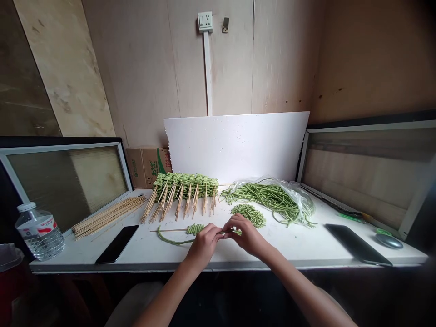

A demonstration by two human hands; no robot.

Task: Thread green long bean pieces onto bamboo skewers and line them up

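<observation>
My left hand (204, 242) pinches a bamboo skewer (168, 230) that carries several short green bean pieces (195, 228). My right hand (245, 234) meets it fingertip to fingertip and grips a bean piece (235, 232) at the skewer's tip. A long curved bean (170, 239) lies on the white table (153, 252) just left of my left hand. A small heap of cut bean pieces (249, 213) sits just behind my right hand.
Stacked finished bean skewers (184, 188) lie at the back centre. A bag of long beans (275, 197) is at back right, bare skewers (109, 215) at left. A water bottle (39, 231), two dark phones (117, 244) (356, 244) and a white board (238, 145) surround them.
</observation>
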